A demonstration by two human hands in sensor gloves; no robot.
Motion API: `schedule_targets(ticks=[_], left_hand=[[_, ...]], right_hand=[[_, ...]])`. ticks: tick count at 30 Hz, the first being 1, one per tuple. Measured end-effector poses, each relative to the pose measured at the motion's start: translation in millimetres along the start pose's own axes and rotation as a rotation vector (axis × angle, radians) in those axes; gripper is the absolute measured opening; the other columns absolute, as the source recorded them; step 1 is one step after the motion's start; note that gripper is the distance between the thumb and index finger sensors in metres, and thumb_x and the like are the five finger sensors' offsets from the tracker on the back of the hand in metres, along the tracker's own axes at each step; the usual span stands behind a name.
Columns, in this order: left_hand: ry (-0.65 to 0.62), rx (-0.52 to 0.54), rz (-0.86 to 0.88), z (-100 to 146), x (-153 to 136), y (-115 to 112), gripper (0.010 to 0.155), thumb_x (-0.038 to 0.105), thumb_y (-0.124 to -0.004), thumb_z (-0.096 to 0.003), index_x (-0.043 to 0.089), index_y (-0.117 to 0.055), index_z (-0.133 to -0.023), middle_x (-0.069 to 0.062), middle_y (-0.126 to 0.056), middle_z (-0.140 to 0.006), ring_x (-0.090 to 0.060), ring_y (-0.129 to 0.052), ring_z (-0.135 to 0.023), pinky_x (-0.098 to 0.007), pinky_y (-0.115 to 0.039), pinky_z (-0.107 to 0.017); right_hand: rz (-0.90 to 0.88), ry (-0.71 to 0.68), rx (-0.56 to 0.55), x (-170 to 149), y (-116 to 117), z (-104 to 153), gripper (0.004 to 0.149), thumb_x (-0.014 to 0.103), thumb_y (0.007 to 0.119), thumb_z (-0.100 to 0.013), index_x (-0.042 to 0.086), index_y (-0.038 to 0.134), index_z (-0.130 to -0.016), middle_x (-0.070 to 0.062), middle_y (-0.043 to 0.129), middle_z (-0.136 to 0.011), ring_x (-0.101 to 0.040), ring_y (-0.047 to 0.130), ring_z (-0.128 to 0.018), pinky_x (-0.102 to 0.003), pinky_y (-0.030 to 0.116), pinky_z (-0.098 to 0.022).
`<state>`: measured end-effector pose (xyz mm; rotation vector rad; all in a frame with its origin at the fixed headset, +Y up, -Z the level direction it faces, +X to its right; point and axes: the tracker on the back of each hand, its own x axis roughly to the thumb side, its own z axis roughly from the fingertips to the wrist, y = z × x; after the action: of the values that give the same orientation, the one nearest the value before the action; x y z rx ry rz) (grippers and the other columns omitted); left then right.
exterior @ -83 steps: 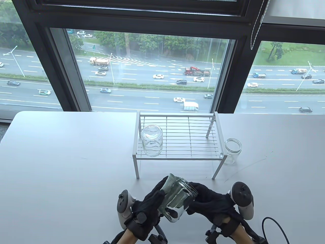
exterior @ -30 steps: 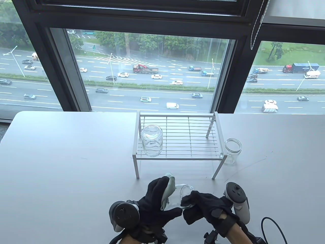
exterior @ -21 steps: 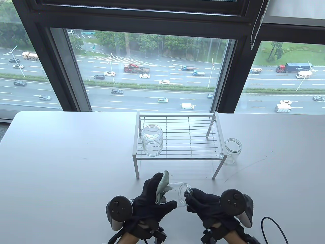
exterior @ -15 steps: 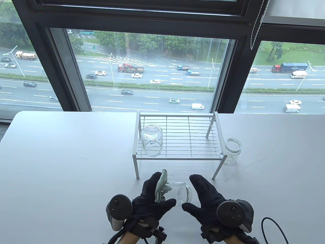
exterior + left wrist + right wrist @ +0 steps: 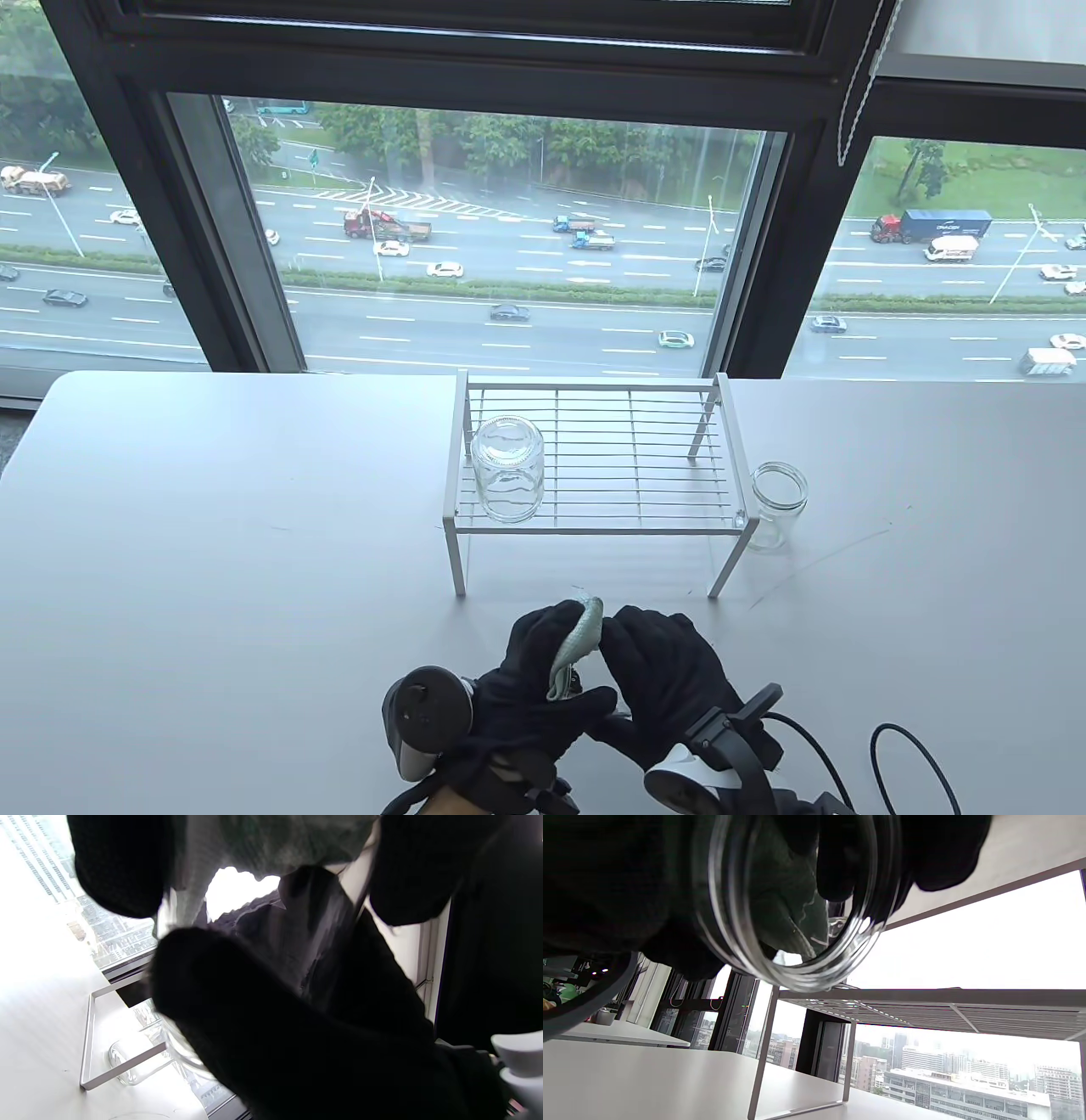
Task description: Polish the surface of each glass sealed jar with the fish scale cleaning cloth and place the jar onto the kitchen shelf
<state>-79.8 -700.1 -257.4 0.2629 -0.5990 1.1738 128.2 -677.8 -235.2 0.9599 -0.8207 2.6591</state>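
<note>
Near the table's front edge both gloved hands close round one glass jar (image 5: 780, 974), hidden between them in the table view. My left hand (image 5: 551, 671) holds the pale green fish scale cloth (image 5: 579, 638) against the jar's side. My right hand (image 5: 657, 671) wraps over the jar's mouth end, and in the right wrist view its fingertips (image 5: 937, 853) curl round the rim. The cloth (image 5: 785, 899) shows through the glass. A second jar (image 5: 507, 467) stands upside down on the white wire shelf (image 5: 594, 528) at its left. A third jar (image 5: 776, 507) stands upright on the table right of the shelf.
The shelf stands on thin legs at the table's middle back, in front of a large window. A black cable (image 5: 920, 755) loops at the front right. In the left wrist view the shelf's side frame (image 5: 89, 1035) lies past my fingers.
Half a second ago my right hand had let go and spread open beside the jar's mouth. It now grips the jar again from above, wrist rolled over. Both hands have shifted slightly right.
</note>
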Motion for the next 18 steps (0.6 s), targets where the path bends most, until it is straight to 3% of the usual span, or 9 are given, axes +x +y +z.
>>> schedule_targets(ticks=[7,11,18], left_hand=[[-0.066,0.018,-0.017,0,2,4,0.066,0.061,-0.065,-0.0511,0.036,-0.052,-0.11,-0.028,-0.051,-0.114,-0.06,-0.071,-0.088,-0.055,-0.084,-0.051],[-0.072,0.019,0.024,-1,1,5,0.063,0.058,-0.065,-0.0521,0.035,-0.054,-0.11,-0.026,-0.052,-0.116,-0.059,-0.073,-0.088,-0.053,-0.084,-0.053],[-0.058,0.01,0.083,-2,-1,8,0.065,0.059,-0.066,-0.052,0.03,-0.054,-0.109,-0.025,-0.058,-0.114,-0.055,-0.08,-0.085,-0.051,-0.085,-0.052]], right_hand=[[-0.464,0.264,0.124,-22,9,-3,0.104,0.067,0.093,-0.03,0.011,0.05,-0.106,-0.02,0.074,-0.098,-0.04,0.089,-0.077,-0.059,0.073,-0.06],[-0.798,0.407,0.191,-39,18,-1,0.105,0.068,0.095,-0.028,0.01,0.054,-0.105,-0.02,0.077,-0.096,-0.04,0.092,-0.074,-0.059,0.075,-0.058],[-1.228,0.499,0.327,-49,35,4,0.103,0.07,0.092,-0.03,0.009,0.055,-0.105,-0.021,0.08,-0.094,-0.039,0.094,-0.072,-0.058,0.076,-0.056]])
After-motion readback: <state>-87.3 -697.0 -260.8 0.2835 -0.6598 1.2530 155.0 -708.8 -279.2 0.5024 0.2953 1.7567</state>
